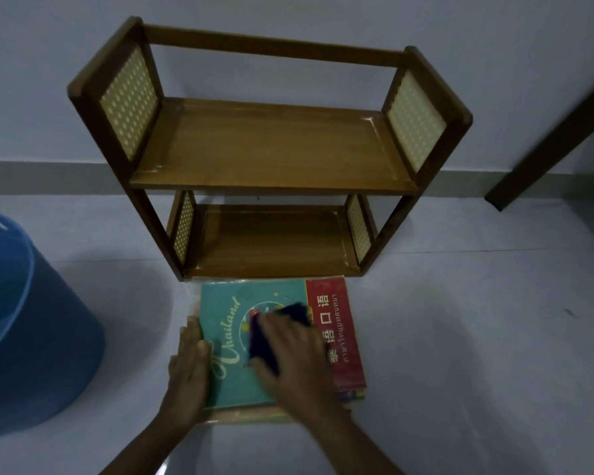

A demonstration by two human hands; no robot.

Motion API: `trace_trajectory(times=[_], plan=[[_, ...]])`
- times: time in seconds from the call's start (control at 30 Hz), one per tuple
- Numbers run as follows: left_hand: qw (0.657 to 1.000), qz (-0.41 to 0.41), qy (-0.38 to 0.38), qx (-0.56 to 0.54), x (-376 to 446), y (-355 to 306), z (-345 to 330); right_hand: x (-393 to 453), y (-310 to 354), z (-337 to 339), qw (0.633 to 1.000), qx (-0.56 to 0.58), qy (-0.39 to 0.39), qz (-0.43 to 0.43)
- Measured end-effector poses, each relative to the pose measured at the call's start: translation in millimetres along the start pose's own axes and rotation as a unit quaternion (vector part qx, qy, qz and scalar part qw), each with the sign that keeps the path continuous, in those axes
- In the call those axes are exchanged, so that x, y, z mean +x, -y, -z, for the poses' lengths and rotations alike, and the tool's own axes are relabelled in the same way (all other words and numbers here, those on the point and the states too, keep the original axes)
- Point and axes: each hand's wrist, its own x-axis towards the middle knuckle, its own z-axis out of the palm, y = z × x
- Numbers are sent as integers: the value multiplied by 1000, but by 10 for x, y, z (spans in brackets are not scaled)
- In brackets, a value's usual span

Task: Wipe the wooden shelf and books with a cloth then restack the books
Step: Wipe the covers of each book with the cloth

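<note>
The right hand (288, 351) lies flat on a dark cloth (278, 332), fingers spread over it rather than curled round it, and presses it onto the teal book (227, 341). The left hand (187, 371) rests with straight fingers against the left edge of the same book and grips nothing; it appears to steady the pile.

The teal book tops a stack of books (352, 382) on the floor (460, 337). A red book (340, 323) shows beneath its right side, and further edges show below that. How many books the stack holds cannot be told.

Judgement: the book-wiping step is in hand, on the top cover. The next move calls for finishing that cover and then lifting the teal book clear to reach the red one, with the left hand holding the stack from sliding.

The shelf (271, 149) stands directly behind the stack, against the wall. Both its boards are bare of books. Whether it is already wiped cannot be told from this view.

A blue tub (31, 320) sits well to the left of the stack. A dark wooden post (546, 132) leans into view to the right of the shelf.

Obstruction: none between stack and shelf. The stack lies close against the foot of the shelf, so books lifted toward the lower board have little room. The light is poor.
</note>
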Motion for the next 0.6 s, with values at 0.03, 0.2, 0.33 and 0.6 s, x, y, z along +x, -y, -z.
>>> trace_trajectory(times=[0.03,0.2,0.33,0.6], plan=[[1000,1,0,10,27,43,2,25,-231,83,998,-10,-22,-61],[999,11,-4,34,19,12,-35,-97,-439,201,975,-60,-62,-205],[999,7,-15,37,40,23,-54,-302,226,24,998,-53,13,-22],[983,12,29,182,9,-63,21,-324,-547,279,985,-21,-34,-166]])
